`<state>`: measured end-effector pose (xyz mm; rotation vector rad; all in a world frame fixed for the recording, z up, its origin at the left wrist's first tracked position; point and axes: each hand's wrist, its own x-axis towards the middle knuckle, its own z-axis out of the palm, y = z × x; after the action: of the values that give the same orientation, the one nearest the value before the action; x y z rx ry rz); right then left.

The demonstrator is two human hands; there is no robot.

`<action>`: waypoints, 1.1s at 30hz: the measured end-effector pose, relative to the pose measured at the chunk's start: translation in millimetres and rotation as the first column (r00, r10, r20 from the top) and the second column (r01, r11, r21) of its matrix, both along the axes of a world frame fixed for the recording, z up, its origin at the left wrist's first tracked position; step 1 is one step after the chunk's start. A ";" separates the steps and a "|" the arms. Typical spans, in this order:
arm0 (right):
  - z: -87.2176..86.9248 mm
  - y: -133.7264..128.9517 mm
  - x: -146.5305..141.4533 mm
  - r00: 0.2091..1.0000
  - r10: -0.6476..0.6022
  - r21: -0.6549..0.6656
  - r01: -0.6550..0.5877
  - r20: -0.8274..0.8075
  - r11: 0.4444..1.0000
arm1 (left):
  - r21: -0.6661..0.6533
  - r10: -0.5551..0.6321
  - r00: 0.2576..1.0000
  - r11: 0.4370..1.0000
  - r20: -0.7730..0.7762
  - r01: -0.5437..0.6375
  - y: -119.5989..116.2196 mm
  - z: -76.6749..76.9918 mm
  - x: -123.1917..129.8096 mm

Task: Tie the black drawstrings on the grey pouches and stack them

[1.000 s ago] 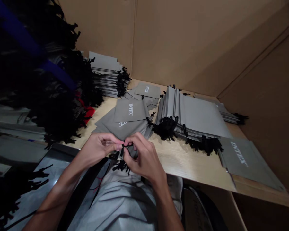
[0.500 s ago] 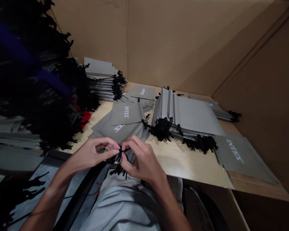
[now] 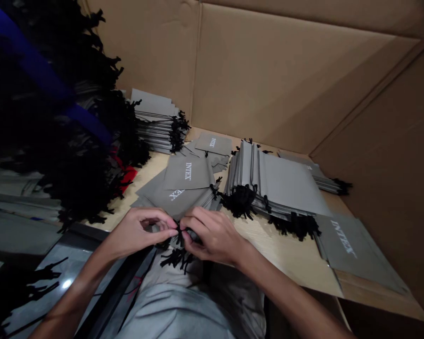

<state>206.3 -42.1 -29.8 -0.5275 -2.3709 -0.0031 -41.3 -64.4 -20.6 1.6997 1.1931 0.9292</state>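
My left hand (image 3: 146,231) and my right hand (image 3: 210,233) meet at the table's near edge, each with thumb and fingertips pinched on a black drawstring cord (image 3: 178,230). Several knotted black cord ends (image 3: 176,258) hang just below my fingers, over my lap. Right behind my hands lies a fanned pile of grey drawstring pouches (image 3: 155,188). One grey pouch with white INTEX lettering (image 3: 176,174) rests on top of that pile. The pouch body that the pinched cord belongs to is mostly hidden by my hands.
Stacked grey pouches (image 3: 289,183) with black cord tufts stand to the right, and INTEX pouches (image 3: 353,249) lie near the right corner. Another stack (image 3: 151,122) sits at the back left. Cardboard walls (image 3: 268,80) enclose the table. A tall blue-strapped bundle (image 3: 38,75) rises at the left.
Both hands stay pinched on the cord, and have drawn slightly closer together. My right forearm has swung outward to the right. The view has tilted a little, with the scene shifted slightly down.
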 end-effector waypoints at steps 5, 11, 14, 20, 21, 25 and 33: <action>-9.6 -0.1 -1.5 1.000 0.003 0.153 0.001 -0.025 0.988 | 0.033 -0.013 1.000 0.999 -0.016 0.014 -1.3 0.5 -1.3; -11.5 1.5 1.5 1.000 0.004 0.286 -0.004 0.003 0.958 | 0.081 -0.033 0.998 0.996 -0.047 0.037 -1.2 1.9 -0.8; -11.0 1.9 2.3 1.000 0.001 0.308 -0.006 0.017 0.952 | 0.116 -0.041 0.998 0.992 -0.057 0.048 -2.5 4.1 0.3; -8.9 2.4 3.3 1.000 0.002 0.282 -0.011 0.030 0.959 | 0.242 -0.045 0.994 0.968 -0.101 0.068 -5.5 5.4 2.5; -8.7 2.6 3.2 1.000 0.008 0.270 -0.015 0.025 0.963 | 0.251 -0.046 0.993 0.965 -0.105 0.071 -5.8 5.0 2.7; -8.0 2.5 1.9 0.999 0.032 0.211 -0.034 0.012 0.977 | 0.247 -0.057 0.991 0.965 -0.120 0.085 -7.0 3.1 2.8; -5.1 -0.7 0.2 0.999 0.042 0.000 -0.042 0.013 0.999 | 0.200 -0.067 0.987 0.975 -0.143 0.095 -7.9 0.8 7.7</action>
<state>206.5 -42.8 -34.9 -0.4784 -2.3943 0.0117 -33.5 -72.3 -19.8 1.9902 1.1361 0.9259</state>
